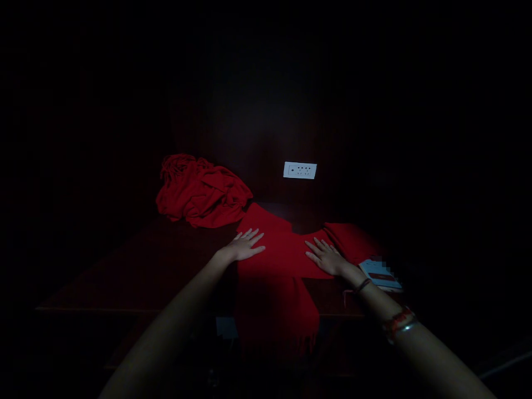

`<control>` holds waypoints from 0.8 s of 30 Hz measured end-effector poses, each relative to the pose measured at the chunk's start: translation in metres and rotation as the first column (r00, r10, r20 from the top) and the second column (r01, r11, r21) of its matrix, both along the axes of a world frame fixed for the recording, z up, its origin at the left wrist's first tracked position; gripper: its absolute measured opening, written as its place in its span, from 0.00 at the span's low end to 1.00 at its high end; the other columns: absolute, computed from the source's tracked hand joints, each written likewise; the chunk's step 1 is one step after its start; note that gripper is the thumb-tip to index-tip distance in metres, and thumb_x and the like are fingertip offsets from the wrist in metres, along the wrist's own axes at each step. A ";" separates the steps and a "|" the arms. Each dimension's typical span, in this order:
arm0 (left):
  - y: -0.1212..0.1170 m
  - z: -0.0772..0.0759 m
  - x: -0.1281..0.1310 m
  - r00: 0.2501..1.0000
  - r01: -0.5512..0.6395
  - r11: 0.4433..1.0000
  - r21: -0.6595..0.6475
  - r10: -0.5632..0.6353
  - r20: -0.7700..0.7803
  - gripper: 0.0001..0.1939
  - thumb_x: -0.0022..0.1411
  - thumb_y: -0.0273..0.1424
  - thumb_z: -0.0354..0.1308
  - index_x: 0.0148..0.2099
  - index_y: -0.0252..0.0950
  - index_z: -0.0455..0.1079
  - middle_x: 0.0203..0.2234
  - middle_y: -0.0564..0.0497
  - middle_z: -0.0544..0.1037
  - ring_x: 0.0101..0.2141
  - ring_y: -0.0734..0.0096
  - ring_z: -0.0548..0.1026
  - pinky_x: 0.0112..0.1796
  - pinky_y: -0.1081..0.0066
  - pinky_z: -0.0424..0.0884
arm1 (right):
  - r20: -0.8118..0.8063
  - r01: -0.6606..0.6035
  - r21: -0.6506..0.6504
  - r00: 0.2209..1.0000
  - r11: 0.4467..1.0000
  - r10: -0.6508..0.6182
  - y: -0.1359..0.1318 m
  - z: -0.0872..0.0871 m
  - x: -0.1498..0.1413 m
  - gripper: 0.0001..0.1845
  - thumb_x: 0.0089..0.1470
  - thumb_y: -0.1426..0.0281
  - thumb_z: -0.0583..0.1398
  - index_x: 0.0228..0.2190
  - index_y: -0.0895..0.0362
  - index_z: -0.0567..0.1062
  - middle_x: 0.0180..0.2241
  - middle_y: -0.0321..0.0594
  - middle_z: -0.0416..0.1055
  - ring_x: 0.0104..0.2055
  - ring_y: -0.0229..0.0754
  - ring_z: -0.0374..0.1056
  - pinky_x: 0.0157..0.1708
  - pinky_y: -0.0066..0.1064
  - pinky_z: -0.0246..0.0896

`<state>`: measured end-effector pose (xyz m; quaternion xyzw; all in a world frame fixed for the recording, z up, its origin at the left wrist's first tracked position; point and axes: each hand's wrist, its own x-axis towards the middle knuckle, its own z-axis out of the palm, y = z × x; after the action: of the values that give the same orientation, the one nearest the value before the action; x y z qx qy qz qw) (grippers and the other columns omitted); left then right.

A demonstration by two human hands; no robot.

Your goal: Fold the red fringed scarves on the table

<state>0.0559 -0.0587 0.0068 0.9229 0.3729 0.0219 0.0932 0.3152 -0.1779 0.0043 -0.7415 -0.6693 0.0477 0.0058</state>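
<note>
A red fringed scarf (282, 255) lies spread on the dark table, and one end with its fringe hangs down over the front edge. Flat on the scarf's left side rests my left hand (246, 246), fingers spread. My right hand (326, 256) lies on the scarf's right side, its fingers stretched out too. Neither hand grips anything. Behind my left hand, a corner of the cloth reaches toward the back of the table.
A crumpled heap of red fringed cloth (203, 194) sits at the back left of the table (137, 271). More red cloth (353, 241) lies at the right, beside a light-coloured booklet or packet (380, 275). A white socket plate (300, 170) is on the back wall. The surroundings are very dark.
</note>
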 end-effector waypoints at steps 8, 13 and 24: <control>-0.014 0.008 0.006 0.991 0.080 0.976 0.203 -0.099 0.085 0.29 0.57 0.47 0.35 0.58 0.40 0.41 0.57 0.52 0.39 0.55 0.69 0.36 0.51 0.65 0.34 | -0.014 0.009 0.110 1.000 0.994 -0.008 0.007 0.029 -0.030 0.32 0.50 0.52 0.41 0.53 0.53 0.49 0.57 0.44 0.37 0.57 0.51 0.31 0.51 0.46 0.33; -0.020 0.007 0.011 0.984 0.176 0.983 0.057 -0.178 0.030 0.32 0.55 0.50 0.36 0.58 0.43 0.39 0.56 0.53 0.41 0.55 0.68 0.38 0.51 0.64 0.40 | -0.118 -0.181 0.048 0.976 0.982 0.186 0.015 0.014 -0.056 0.33 0.47 0.47 0.37 0.53 0.44 0.41 0.57 0.35 0.32 0.57 0.51 0.27 0.50 0.52 0.28; 0.016 0.000 0.032 0.978 0.167 0.936 0.311 -0.197 0.068 0.23 0.59 0.40 0.37 0.53 0.36 0.54 0.52 0.48 0.57 0.51 0.69 0.53 0.49 0.71 0.48 | -0.072 -0.052 -0.052 0.996 0.997 0.049 0.039 0.004 -0.015 0.32 0.48 0.48 0.37 0.53 0.44 0.40 0.57 0.34 0.31 0.57 0.49 0.27 0.50 0.51 0.25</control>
<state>0.0876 -0.0424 0.0072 0.9546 0.2730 0.1157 -0.0298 0.3001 -0.1384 0.0081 -0.7220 -0.6857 0.0920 0.0085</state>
